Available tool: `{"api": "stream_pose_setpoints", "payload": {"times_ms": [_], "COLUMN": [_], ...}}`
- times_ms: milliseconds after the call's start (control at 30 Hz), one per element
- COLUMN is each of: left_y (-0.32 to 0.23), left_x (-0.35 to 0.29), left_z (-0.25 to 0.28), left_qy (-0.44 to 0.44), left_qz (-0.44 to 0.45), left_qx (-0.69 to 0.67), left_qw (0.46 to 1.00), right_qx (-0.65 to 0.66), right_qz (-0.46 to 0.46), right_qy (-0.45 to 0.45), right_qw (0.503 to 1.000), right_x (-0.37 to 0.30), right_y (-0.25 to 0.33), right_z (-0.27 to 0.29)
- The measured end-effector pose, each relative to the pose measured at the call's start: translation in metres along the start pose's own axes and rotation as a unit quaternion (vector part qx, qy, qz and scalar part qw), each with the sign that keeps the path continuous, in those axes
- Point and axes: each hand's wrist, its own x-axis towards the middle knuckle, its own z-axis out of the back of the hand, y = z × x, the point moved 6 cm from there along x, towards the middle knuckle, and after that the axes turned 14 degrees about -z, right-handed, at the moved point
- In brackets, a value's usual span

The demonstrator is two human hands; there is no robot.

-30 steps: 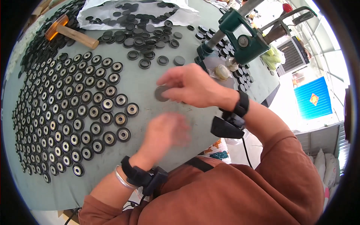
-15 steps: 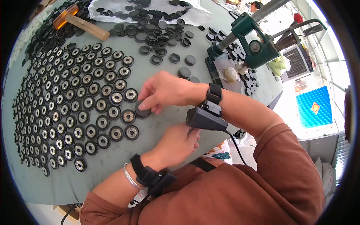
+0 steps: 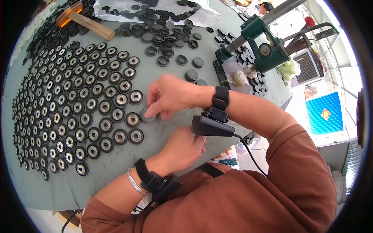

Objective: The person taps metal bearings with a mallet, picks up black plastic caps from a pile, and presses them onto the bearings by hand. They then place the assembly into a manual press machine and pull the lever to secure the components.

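My right hand (image 3: 169, 97) pinches a round black cap (image 3: 149, 115) between thumb and fingers, just above or on the table. The cap is at the right edge of many black-rimmed metal bearings (image 3: 136, 136) laid out in rows. Nearer to my body is my left hand (image 3: 182, 149), its fingers curled inward. The black device (image 3: 211, 126) strapped to my right wrist partly covers that hand's fingertips, and what they hold, if anything, is hidden.
A green hand press (image 3: 268, 50) stands at the far right, with black discs (image 3: 254, 79) around its base. Loose black caps (image 3: 157, 39) are piled at the back beside a mallet (image 3: 91, 25) with an orange head. Two caps (image 3: 190, 75) sit beyond my right wrist.
My right hand and its cap have barely moved, and the cap's upper face now shows lighter. My left hand, blurred before, is steadier in about the same place.
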Motion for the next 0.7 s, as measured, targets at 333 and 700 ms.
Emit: {"api": "stream_pose_setpoints", "payload": {"times_ms": [333, 700], "left_y": [0.001, -0.003], "left_x": [0.000, 0.010], "left_z": [0.000, 0.026], "left_qy": [-0.012, -0.178], "left_qz": [0.040, 0.014], "left_qx": [-0.066, -0.514], "left_qw": [0.997, 0.839], "right_qx": [-0.188, -0.164], "right_qz": [0.231, 0.220], "right_qy": [-0.019, -0.201], "right_qw": [0.954, 0.941], "right_x": [-0.001, -0.096], "right_y": [0.006, -0.014], "right_z": [0.001, 0.029]}}
